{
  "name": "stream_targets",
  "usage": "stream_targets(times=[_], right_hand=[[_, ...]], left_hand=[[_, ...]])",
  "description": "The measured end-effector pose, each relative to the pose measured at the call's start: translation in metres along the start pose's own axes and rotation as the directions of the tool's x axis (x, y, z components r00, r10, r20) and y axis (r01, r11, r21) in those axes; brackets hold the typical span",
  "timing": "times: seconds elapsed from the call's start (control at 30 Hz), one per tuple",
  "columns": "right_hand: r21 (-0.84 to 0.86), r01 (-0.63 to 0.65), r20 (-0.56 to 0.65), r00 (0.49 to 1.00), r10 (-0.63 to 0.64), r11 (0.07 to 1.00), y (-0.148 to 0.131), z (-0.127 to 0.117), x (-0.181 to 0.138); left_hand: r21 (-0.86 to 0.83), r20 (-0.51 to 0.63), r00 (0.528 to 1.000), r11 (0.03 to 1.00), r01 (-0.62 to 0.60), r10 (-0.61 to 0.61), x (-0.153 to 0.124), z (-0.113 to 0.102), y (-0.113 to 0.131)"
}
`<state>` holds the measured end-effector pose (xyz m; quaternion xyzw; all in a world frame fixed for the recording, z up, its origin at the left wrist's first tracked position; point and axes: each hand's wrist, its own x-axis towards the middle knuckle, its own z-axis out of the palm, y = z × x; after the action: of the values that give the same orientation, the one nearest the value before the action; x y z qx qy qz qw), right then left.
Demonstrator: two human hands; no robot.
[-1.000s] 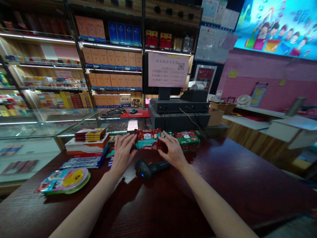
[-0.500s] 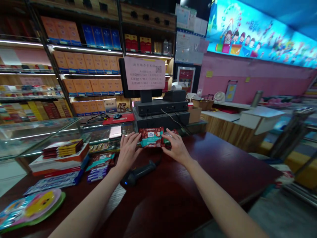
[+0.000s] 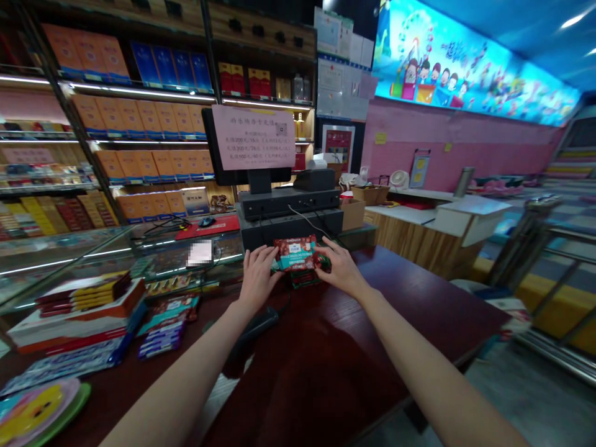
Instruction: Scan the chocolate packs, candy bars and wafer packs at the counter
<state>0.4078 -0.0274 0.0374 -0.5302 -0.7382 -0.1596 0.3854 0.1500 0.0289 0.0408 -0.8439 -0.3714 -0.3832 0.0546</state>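
Between both hands is a brown and teal chocolate packet (image 3: 295, 253) with its printed front facing me. My left hand (image 3: 259, 273) has its left end between thumb and fingers. My right hand (image 3: 342, 267) grips the right end, with a dark red and green wrapper (image 3: 323, 262) showing by its fingers. Directly below the held packet, more dark green and red packets (image 3: 305, 278) sit on the brown counter (image 3: 326, 347). A black barcode scanner (image 3: 261, 324) lies nearer me, partly covered by my left forearm.
To the left lie purple packets (image 3: 161, 339), teal and brown packets (image 3: 170, 310), blue packets (image 3: 65, 366), a stacked carton (image 3: 84, 320) and a yellow duck-patterned item (image 3: 35, 410). A monitor (image 3: 254, 139) with a pink notice stands behind, beside a glass case (image 3: 112, 251).
My hands and the chocolate packet have moved right along the counter, over the other packets. My view has swung slightly right, and my left forearm now covers more of the scanner.
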Motion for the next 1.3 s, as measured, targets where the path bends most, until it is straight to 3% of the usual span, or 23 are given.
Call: stream_targets(times=[0.43,0.73,1.3], right_hand=[[0.012,-0.122,0.136,0.984,0.119,0.993,0.041,0.0,0.007],[0.04,-0.246,0.274,0.935,0.226,0.969,0.05,0.005,0.015],[0.059,-0.273,0.32,0.916,0.241,0.96,0.051,0.011,0.009]], left_hand=[[-0.06,0.058,0.994,0.993,0.098,-0.094,0.019,0.039,0.019],[0.025,0.136,0.967,0.976,0.216,-0.218,0.025,0.042,0.027],[-0.001,0.214,0.942,0.964,0.265,-0.259,0.021,0.056,0.018]])
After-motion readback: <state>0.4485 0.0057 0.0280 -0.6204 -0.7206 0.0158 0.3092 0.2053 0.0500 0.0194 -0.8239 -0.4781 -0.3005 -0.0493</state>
